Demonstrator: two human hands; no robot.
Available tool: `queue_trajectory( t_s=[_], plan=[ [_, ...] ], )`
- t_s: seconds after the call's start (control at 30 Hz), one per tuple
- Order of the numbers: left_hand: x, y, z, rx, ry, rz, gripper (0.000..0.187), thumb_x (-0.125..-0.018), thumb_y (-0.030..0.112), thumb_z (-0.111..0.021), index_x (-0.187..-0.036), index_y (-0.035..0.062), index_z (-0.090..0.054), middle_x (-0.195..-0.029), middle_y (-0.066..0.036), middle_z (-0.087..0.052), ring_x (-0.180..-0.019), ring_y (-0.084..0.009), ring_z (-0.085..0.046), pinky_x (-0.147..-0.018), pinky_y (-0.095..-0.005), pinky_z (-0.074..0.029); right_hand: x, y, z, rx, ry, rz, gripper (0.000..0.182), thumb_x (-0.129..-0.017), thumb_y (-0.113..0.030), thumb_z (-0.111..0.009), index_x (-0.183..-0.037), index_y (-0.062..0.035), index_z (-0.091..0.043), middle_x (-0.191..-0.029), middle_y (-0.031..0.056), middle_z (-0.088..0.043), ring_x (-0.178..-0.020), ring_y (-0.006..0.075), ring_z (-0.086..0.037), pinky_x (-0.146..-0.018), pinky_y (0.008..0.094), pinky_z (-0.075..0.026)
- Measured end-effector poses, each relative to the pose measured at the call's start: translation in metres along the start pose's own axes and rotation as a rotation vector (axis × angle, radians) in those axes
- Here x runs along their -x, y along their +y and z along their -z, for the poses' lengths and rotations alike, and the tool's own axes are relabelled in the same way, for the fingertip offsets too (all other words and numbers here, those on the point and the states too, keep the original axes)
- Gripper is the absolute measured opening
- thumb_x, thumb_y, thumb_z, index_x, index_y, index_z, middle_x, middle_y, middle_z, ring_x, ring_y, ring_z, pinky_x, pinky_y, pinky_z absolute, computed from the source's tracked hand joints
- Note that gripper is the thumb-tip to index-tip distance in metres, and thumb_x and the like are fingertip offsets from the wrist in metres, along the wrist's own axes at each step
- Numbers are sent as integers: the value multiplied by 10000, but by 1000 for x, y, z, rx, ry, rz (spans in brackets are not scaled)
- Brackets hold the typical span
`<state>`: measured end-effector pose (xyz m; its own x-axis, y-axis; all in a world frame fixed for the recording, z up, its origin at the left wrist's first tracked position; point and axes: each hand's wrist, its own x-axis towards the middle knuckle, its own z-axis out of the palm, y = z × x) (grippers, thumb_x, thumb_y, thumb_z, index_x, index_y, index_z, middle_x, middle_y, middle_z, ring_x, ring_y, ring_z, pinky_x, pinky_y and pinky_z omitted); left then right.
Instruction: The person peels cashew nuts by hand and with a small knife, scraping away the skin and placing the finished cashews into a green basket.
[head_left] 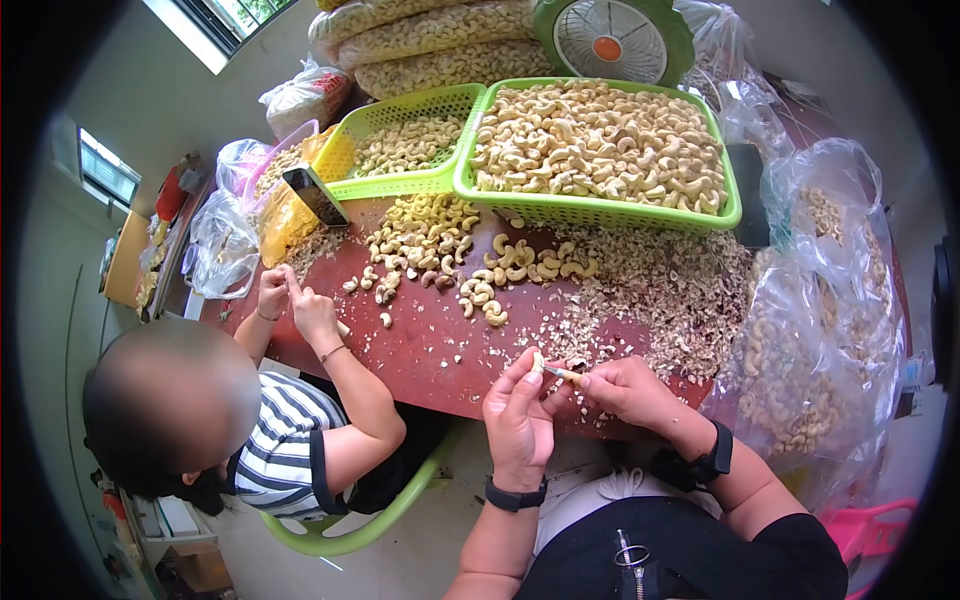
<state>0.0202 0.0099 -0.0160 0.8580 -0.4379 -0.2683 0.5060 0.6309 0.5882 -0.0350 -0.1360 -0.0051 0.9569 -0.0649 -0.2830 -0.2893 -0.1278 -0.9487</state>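
Near the table's front edge, my left hand [522, 418] pinches a pale cashew [538, 361] between thumb and fingers. My right hand [632, 392] is closed around the light-coloured handle of a small knife [568, 376], whose short blade points left and meets the cashew or lies just beside it. Beyond my hands, several loose cashews [483, 300] lie on the red table [425, 345]. A broad layer of peeled skin flakes [660, 290] spreads to the right.
A green basket [600, 211] heaped with cashews stands at the back, beside a second green basket [400, 186]. Clear plastic bags of cashews [800, 350] crowd the right side. A propped phone [316, 196] stands at left. Another person [290, 430] works at my left.
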Motion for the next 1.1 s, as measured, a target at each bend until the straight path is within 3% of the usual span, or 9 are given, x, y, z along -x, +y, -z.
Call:
queue_trajectory(
  t_s=[0.4,0.5,0.6,0.67,0.73,0.93,0.97,1.03,1.1],
  plan=[
    [3,-3,0,90,14,7,287,-811,-24,-476,-1097,-49,-470,-967,-117,-548,-886,-191,-562,-777,-355,-512,-2,7,0,3,19,7,344,-841,-276,-506,-650,0,-582,-493,13,-494,-470,60,-438,-435,242,-364],
    [3,-5,-4,-37,63,-124,318,-783,-50,-498,-1097,-15,-465,-952,-87,-556,-871,-195,-569,-747,-352,-526,-1,5,1,30,8,-6,343,-843,-270,-508,-641,0,-568,-489,5,-474,-468,55,-417,-429,242,-350],
    [2,-8,-9,-214,92,-364,373,-763,-90,-508,-1121,-19,-429,-955,-90,-525,-854,-180,-557,-735,-348,-528,1,8,5,-15,54,-13,344,-846,-268,-509,-631,-3,-549,-498,1,-464,-469,54,-411,-430,241,-339],
    [3,-10,-12,-513,136,-700,404,-759,-104,-509,-1140,-27,-400,-963,-95,-503,-844,-168,-545,-726,-336,-528,0,14,9,51,160,85,348,-849,-268,-506,-626,-3,-533,-512,2,-461,-473,58,-406,-434,244,-334],
    [12,-3,-28,-561,135,-792,366,-764,-103,-500,-1112,-32,-414,-956,-110,-492,-824,-154,-535,-706,-323,-533,3,3,13,-17,199,39,358,-852,-268,-500,-612,-3,-513,-514,5,-448,-475,66,-400,-439,251,-332],
    [23,72,-101,-892,-300,-1637,268,-783,-41,-518,-1004,42,-389,-969,-132,-422,-750,-218,-547,-584,-284,-558,1,6,21,98,312,172,375,-860,-288,-474,-608,-12,-492,-500,15,-426,-468,81,-380,-441,258,-326],
    [-6,76,-115,-829,-35,-1729,213,-789,-38,-513,-978,13,-429,-1007,-138,-429,-808,-218,-538,-621,-276,-552,1,5,21,95,312,172,375,-860,-288,-474,-608,-12,-492,-500,15,-426,-468,81,-380,-441,258,-326],
    [-64,110,-125,-817,-8,-1281,341,-766,-6,-575,-1088,-14,-465,-1058,-144,-447,-902,-191,-514,-674,-245,-504,4,4,21,20,305,170,382,-857,-290,-473,-598,-10,-491,-497,20,-424,-466,86,-382,-442,265,-329],
    [-88,116,-108,-963,119,-1097,324,-742,55,-621,-1046,-16,-534,-1006,-101,-503,-841,-154,-544,-654,-255,-489,9,4,24,47,310,170,382,-854,-287,-474,-594,-8,-493,-496,21,-424,-466,88,-382,-442,268,-330]
  ],
)
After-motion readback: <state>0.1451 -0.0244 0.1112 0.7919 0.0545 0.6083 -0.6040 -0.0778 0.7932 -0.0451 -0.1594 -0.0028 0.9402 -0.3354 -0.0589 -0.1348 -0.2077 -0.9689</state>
